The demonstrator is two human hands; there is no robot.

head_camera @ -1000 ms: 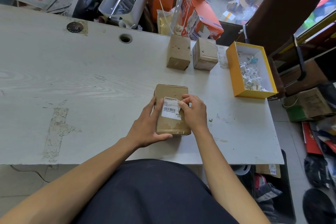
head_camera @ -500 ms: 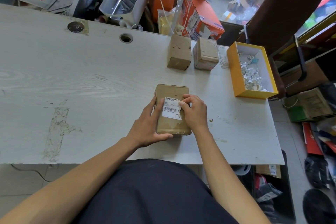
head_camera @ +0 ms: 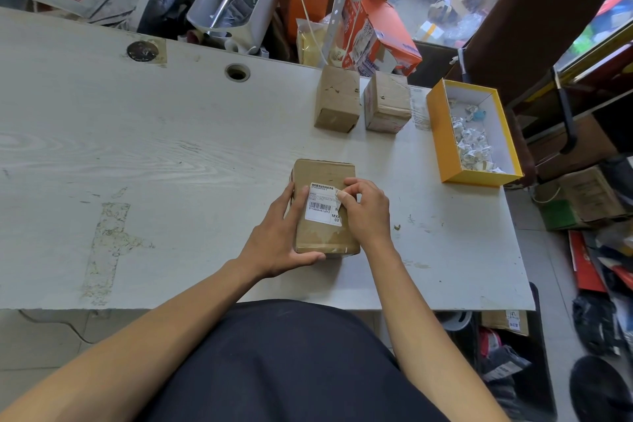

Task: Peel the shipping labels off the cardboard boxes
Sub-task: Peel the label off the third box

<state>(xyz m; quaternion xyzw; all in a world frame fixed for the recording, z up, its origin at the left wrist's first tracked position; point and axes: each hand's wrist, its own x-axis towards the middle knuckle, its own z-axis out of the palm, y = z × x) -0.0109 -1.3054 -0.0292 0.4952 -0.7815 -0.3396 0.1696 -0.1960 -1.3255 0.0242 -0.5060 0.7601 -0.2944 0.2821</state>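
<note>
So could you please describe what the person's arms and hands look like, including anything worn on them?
Both forearms are bare, with no sleeves in view. The left hand and right hand carry no gloves, rings, watch or wristband that shows. A dark garment covers the lap.

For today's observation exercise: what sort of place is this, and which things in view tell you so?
Probably a small parcel-handling workroom or shop back room: cardboard boxes on a worn table, a yellow tray of crumpled labels, and cluttered stock behind.
</note>
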